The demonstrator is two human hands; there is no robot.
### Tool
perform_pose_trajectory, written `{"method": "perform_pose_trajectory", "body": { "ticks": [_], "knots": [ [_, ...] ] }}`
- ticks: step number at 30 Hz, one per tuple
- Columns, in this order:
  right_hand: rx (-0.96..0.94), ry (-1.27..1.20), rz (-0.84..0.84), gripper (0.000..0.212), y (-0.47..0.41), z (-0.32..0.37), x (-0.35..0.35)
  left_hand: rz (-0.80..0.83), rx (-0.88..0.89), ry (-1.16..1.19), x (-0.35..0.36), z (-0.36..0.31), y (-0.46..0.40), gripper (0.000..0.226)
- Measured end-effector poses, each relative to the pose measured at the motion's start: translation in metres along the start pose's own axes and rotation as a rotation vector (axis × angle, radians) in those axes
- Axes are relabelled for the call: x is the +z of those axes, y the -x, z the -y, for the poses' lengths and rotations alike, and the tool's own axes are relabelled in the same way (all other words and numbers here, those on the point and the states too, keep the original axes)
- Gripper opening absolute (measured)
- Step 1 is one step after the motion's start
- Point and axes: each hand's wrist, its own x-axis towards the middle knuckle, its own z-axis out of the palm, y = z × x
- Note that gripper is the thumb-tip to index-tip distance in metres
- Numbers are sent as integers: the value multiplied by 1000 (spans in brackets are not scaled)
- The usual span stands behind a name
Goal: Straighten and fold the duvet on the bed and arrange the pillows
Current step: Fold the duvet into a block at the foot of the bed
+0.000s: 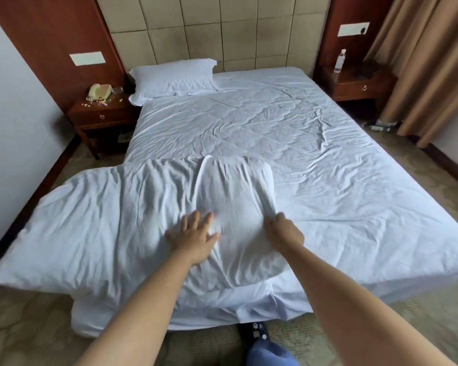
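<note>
Two bare forearms reach up from the bottom of the frame to the foot of the bed (328,159). Left hand (193,237), at lower centre, lies flat with fingers spread on the white duvet (95,220), its grip wide and holding nothing. Right hand (284,229), just right of it, has its fingers curled into the cloth, its grip pinching a bunched edge of the duvet so that folds fan upward from the knuckles.

That duvet is heaped across the lower left of the frame, a thick rumpled mass that overhangs the bed's left side and foot corner and droops toward the patterned carpet (24,326). Rest of the mattress, centre and right, shows a creased white sheet.

One white pillow (172,77) lies at the upper left of the bed, against the padded beige headboard (222,30).

At the left edge stands a wooden nightstand (103,114) bearing a cream telephone (99,91) and small scattered bits. At upper right, another nightstand (360,85) carries a clear water bottle (339,60), beside tan curtains (428,62). A blue trouser leg and a dark shoe (258,331) show at bottom centre.
</note>
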Motion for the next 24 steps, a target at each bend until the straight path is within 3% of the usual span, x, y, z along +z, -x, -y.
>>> {"method": "perform_pose_trajectory", "body": {
  "ticks": [3, 6, 9, 15, 24],
  "knots": [
    [-61, 281, 0, 34, 6, 2, 18, 90, 67, -39, 19, 22, 7, 61],
    [-235, 449, -163, 46, 12, 46, 6, -22, 146, 79, 9, 41, 13, 55],
    [-389, 527, -183, 44, 24, 77, 13, -114, 104, 45, -5, 57, 24, 59],
    [-625, 534, -37, 52, 47, 113, 55, -90, -36, 19, -18, 98, 32, 61],
    [-690, 422, -2, 47, 15, 186, 101, -171, -16, 115, -27, 161, -15, 53]
  ]
}}
